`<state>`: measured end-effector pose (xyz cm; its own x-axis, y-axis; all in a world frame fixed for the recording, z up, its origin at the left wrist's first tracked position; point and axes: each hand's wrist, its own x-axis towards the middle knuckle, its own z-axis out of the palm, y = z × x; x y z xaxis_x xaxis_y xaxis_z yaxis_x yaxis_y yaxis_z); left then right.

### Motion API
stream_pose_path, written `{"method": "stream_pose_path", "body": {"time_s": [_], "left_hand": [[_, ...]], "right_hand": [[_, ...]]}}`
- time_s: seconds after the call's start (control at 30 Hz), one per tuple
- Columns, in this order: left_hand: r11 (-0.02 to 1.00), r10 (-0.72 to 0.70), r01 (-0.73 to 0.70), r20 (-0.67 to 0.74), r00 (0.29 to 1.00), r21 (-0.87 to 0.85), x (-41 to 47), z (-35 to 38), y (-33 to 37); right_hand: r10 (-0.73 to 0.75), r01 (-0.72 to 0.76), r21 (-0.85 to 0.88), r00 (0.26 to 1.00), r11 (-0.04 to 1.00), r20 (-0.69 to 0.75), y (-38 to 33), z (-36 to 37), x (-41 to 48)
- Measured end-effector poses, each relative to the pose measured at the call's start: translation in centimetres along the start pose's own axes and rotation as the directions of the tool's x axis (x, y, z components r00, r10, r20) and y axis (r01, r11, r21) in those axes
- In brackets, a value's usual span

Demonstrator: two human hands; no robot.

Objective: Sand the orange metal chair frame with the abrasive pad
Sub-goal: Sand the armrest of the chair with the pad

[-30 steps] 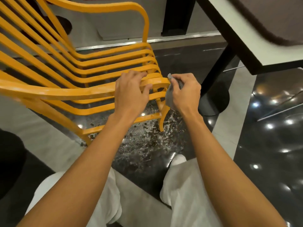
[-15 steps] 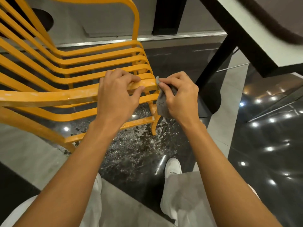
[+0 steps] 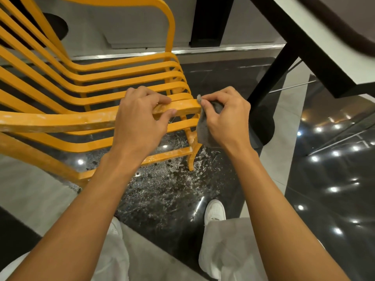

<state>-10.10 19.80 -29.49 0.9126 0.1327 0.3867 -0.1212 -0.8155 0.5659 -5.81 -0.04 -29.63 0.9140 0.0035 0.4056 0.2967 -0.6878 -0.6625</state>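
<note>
The orange metal chair frame (image 3: 85, 78) fills the upper left, its slatted seat running toward me and its near armrest crossing the middle. My left hand (image 3: 140, 120) is wrapped over the armrest close to its front end. My right hand (image 3: 225, 118) pinches a grey abrasive pad (image 3: 203, 132) and presses it against the rounded front tip of that armrest. Most of the pad hangs below my fingers beside the chair's front leg. Pale scuffed patches show along the armrest.
A white-topped table with a black leg and round base (image 3: 261, 126) stands close on the right. The glossy dark floor (image 3: 172, 191) under the chair is speckled with dust and flakes. My white-trousered legs and a white shoe (image 3: 215, 211) are below.
The camera view shifted slightly, so the chair sits a bit lower and more to the left. Both hands keep their hold; the pad stays at the armrest tip.
</note>
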Motion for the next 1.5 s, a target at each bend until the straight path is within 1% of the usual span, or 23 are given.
{"method": "stream_pose_path", "body": {"time_s": [0.07, 0.17, 0.33, 0.5, 0.67, 0.73, 0.83, 0.9, 1.0, 1.07, 1.2, 1.27, 1.33, 1.4, 1.5], "left_hand": [[0.999, 0.016, -0.016, -0.008, 1.000, 0.037, 0.0, 0.0, 0.1], [0.997, 0.008, -0.007, -0.017, 1.000, 0.083, 0.1, -0.3, 0.1], [0.998, -0.004, 0.005, -0.010, 1.000, 0.067, 0.0, -0.3, -0.2], [0.998, -0.004, 0.005, -0.006, 1.000, 0.057, 0.0, -0.3, -0.3], [0.999, -0.012, 0.012, -0.008, 1.000, 0.048, 0.0, -0.2, -0.4], [0.999, -0.015, 0.015, -0.007, 1.000, 0.047, 0.1, -0.2, -0.5], [0.999, -0.015, 0.014, 0.004, 1.000, 0.039, 0.1, -0.3, -0.6], [0.999, -0.012, 0.012, 0.004, 1.000, 0.036, 0.1, -0.4, -0.6], [0.999, -0.012, 0.012, 0.005, 1.000, 0.040, 0.1, -0.3, -0.6], [0.999, -0.011, 0.011, 0.006, 1.000, 0.047, 0.2, -0.2, -0.6], [0.999, -0.007, 0.006, 0.024, 1.000, 0.044, 0.2, -0.4, -0.7], [0.999, -0.003, 0.002, 0.028, 1.000, 0.052, 0.2, -0.5, -0.8], [0.998, 0.000, -0.002, 0.030, 1.000, 0.063, 0.2, -0.6, -0.7], [0.997, 0.004, -0.007, 0.032, 0.999, 0.073, 0.2, -0.6, -0.7], [0.997, 0.001, -0.004, 0.036, 0.999, 0.075, 0.1, -0.7, -0.8]], "right_hand": [[-0.028, 0.028, -0.005, 1.000, 1.000, 0.009, -0.4, 0.5, 0.2], [-0.115, 0.116, -0.012, 0.992, 0.993, 0.057, -0.7, 0.5, -0.2], [-0.066, 0.066, -0.033, 0.998, 0.997, 0.019, -0.2, 0.2, 0.3], [-0.147, 0.150, -0.028, 0.984, 0.988, 0.098, -0.8, 0.3, 0.0], [-0.033, 0.035, -0.042, 0.998, 0.998, 0.052, -0.5, 0.2, 0.9], [-0.071, 0.073, -0.029, 0.996, 0.997, 0.058, -1.1, 0.8, 0.7], [-0.149, 0.150, -0.007, 0.983, 0.989, 0.107, -1.1, 0.5, 0.3], [-0.135, 0.137, -0.015, 0.986, 0.990, 0.093, -0.6, 0.0, 0.6], [-0.078, 0.080, -0.031, 0.995, 0.996, 0.058, -0.6, 0.4, 1.1], [-0.106, 0.108, -0.025, 0.992, 0.994, 0.068, -1.0, 1.0, 0.9], [-0.200, 0.202, 0.009, 0.967, 0.979, 0.160, -1.1, 0.0, 0.6], [-0.179, 0.180, 0.010, 0.971, 0.984, 0.157, -0.8, -0.4, 0.9], [-0.152, 0.154, -0.005, 0.981, 0.988, 0.118, -0.9, 0.2, 1.1], [-0.171, 0.174, -0.020, 0.980, 0.984, 0.105, -1.4, 1.1, 1.0], [-0.225, 0.228, 0.002, 0.960, 0.974, 0.169, -1.6, 0.9, 0.8]]}}
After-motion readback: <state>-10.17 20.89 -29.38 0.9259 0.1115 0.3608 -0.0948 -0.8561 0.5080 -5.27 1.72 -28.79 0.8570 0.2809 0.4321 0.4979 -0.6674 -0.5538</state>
